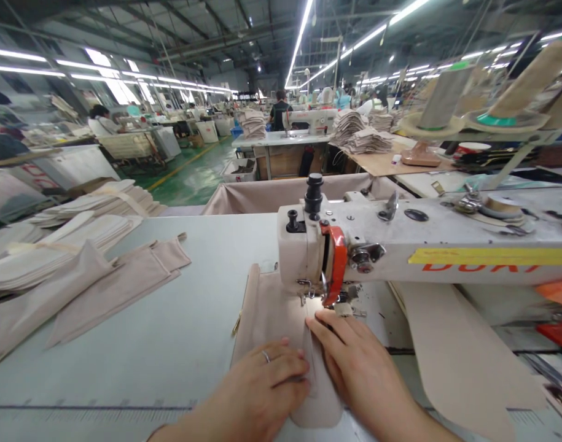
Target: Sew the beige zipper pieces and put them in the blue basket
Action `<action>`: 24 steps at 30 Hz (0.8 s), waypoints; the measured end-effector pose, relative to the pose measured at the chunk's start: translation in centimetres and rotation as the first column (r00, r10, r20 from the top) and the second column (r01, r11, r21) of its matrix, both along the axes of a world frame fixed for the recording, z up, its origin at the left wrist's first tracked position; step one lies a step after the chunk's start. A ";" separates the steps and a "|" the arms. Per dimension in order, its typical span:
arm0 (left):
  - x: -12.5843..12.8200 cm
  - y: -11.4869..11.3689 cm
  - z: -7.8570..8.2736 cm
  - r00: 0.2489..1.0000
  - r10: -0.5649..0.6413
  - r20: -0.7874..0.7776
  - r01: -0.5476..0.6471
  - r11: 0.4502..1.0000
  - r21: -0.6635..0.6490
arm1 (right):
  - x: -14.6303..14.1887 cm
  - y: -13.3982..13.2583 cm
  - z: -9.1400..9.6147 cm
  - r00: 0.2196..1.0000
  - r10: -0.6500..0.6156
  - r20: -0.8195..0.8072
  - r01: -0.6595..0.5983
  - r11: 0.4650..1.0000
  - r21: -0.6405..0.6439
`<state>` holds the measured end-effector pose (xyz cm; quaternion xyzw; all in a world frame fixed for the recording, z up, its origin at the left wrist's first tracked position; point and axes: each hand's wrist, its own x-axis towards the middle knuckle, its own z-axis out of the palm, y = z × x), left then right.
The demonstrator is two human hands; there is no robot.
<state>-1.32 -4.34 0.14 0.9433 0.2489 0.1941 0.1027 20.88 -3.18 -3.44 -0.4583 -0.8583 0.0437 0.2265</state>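
Observation:
A beige fabric piece (271, 307) with a stitched seam lies under the head of a white sewing machine (446, 227). A metal zipper pull (237, 322) sticks out at its left edge. My left hand (266, 387), with a ring on one finger, rests on the piece; its fingers are curled and its thumb and forefinger are closed on a fold near the seam. My right hand (359, 356) lies flat on the right part, fingers stretched toward the presser foot (308, 299). The needle point is too small to make out.
Folded beige pieces (124, 285) and stacked light panels (78, 239) lie on the left of the table (137, 362). A large beige panel (465, 350) hangs at right under the machine arm. Thread cones (446, 95) stand behind. Other people (279, 110) sit farther off.

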 end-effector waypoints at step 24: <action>0.3 6.3 0.5 0.994 0.086 -0.070 -0.090 0.995 -0.050 | -0.1 0.0 0.0 1.000 0.001 0.012 -0.001 1.000 0.012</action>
